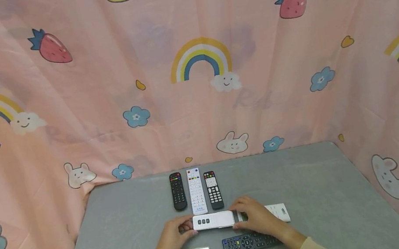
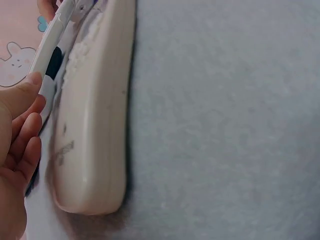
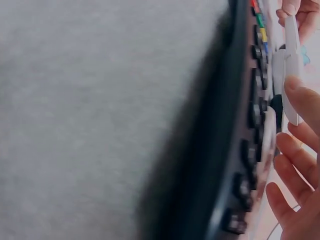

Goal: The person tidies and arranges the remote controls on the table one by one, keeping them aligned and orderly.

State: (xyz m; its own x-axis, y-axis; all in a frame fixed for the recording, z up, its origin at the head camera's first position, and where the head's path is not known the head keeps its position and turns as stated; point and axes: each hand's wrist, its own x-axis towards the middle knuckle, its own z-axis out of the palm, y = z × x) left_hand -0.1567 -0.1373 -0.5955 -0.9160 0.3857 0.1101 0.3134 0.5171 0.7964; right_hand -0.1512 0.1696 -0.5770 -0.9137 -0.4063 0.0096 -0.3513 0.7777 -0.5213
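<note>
white remote (image 1: 213,220), probably light, stiff and smooth enough to slip, pinched at its left end by the left hand (image 1: 177,236) and right end by the right hand (image 1: 256,216), sensible holds, just nearer than the long keypad remote (image 1: 196,191).

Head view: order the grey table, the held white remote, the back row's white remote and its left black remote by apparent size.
1. Grey table
2. Held white remote and back-row white remote: too alike to rank, the held one being nearer
3. Left black remote

Soft light; near dark remote (image 3: 212,140) blurred, perhaps defocused.
</note>
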